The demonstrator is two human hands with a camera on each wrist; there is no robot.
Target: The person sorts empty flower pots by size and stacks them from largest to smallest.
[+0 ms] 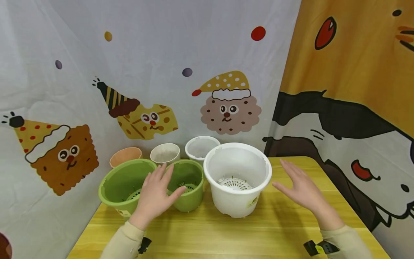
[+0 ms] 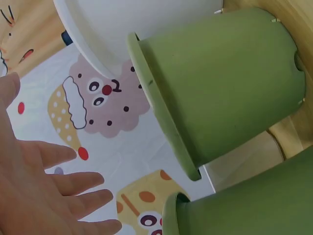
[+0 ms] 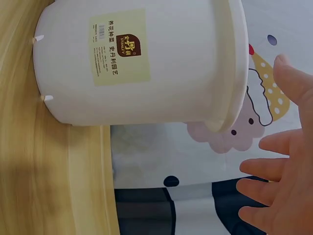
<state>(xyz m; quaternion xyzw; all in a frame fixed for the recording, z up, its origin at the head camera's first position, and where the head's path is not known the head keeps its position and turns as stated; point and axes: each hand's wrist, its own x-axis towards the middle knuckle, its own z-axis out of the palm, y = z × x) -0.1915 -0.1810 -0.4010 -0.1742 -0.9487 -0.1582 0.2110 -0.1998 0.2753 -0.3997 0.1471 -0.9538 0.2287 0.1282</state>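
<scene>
A large white flower pot (image 1: 237, 201) with a slotted bottom stands upright on the table. Left of it are a smaller green pot (image 1: 187, 201) and a larger green pot (image 1: 111, 187). My left hand (image 1: 156, 196), fingers spread, hovers in front of the two green pots and hides part of both; in the left wrist view the hand (image 2: 54, 196) is apart from their rims. To the right of the white pot, my right hand (image 1: 300, 187) is held up with straight fingers and holds nothing. A yellow label (image 3: 120, 46) shows on the white pot's side.
Behind stand an orange pot (image 1: 126, 155), a small cream pot (image 1: 165, 153) and a smaller white pot (image 1: 202, 146). The wooden table (image 1: 207, 237) ends at a printed cloth backdrop (image 1: 145, 54) with cartoon figures. Both wrists wear dark straps (image 1: 321, 248).
</scene>
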